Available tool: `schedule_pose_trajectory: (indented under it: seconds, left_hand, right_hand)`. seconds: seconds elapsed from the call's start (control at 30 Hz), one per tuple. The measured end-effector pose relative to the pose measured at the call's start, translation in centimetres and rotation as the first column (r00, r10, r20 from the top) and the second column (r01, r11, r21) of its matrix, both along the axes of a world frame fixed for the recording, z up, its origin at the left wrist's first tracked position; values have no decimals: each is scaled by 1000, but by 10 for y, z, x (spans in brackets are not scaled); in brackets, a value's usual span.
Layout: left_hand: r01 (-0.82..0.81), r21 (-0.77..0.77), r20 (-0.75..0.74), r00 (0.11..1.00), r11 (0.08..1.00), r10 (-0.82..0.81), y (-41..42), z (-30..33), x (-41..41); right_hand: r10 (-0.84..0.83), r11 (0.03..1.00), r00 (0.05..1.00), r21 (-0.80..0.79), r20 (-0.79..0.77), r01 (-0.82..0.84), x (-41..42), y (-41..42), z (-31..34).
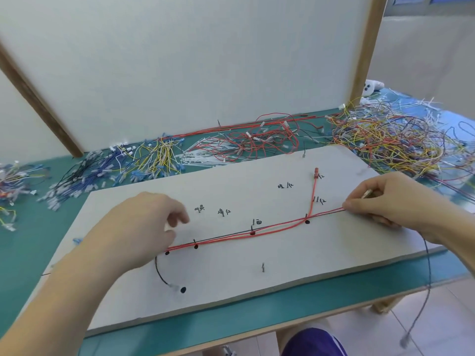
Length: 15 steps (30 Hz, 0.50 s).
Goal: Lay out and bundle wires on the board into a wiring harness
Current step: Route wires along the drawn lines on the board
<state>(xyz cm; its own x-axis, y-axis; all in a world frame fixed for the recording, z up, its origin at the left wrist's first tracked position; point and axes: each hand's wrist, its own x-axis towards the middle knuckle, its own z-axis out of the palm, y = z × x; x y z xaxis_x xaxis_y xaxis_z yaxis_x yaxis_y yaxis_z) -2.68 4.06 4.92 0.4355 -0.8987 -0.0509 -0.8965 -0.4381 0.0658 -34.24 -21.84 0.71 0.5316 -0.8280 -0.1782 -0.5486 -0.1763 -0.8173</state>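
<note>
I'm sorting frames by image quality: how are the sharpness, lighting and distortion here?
Head view: soft, even light with faint shadows and no glare; wide-angle bending curves the board edge and the partition post; the left hand fingers are motion-blurred, the handwritten labels too soft to read.

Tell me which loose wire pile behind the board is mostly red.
The middle pile of red wires, lying partly over white cable ties. The left pile of blue and yellow wires and the right multicoloured tangle are mixed.

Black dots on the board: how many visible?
5. One by the left hand, one right of it, one mid-line, one at the red branch, one lower left. Hands may hide others.
</note>
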Motion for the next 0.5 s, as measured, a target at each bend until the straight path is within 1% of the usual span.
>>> schedule_pose_trajectory:
  seconds: [0.07,0.1,0.17,0.23,0.33,0.4,0.43,0.5]
  left_hand:
    - [123,-61,-50,991,991,-126,-19,-2,-20]
    - [192,-121,-78,976,974,-202,-31,-5,-35]
    - [304,-277,-142,925,912,-352,-62,-18,-70]
    - [333,-385,-200,880,861,-430,-94,-35,-101]
    - [314,-396,-286,851,863,-441,-130,-52,-114]
    - [297,-414,-329,833,860,-446,-139,-58,-109]
    - [285,-435,-339,827,854,-448,-140,-61,-108]
    - [237,-478,-374,816,846,-441,-138,-68,-109]
  right_hand:
    - [1,995,1000,-98,-15,-3,5,-2,0]
    - [3,988,1000,-157,-29,-8,9,-4,1]
    - [17,963,997,-268,-73,-36,16,-8,6]
    - [49,928,990,-360,-136,-95,26,-12,12]
    - [92,868,976,-465,-200,-177,43,-20,24]
    - [125,857,961,-462,-249,-231,56,-26,31]
    - [148,865,949,-430,-277,-260,63,-29,34]
    - [190,916,935,-288,-300,-279,81,-36,38]
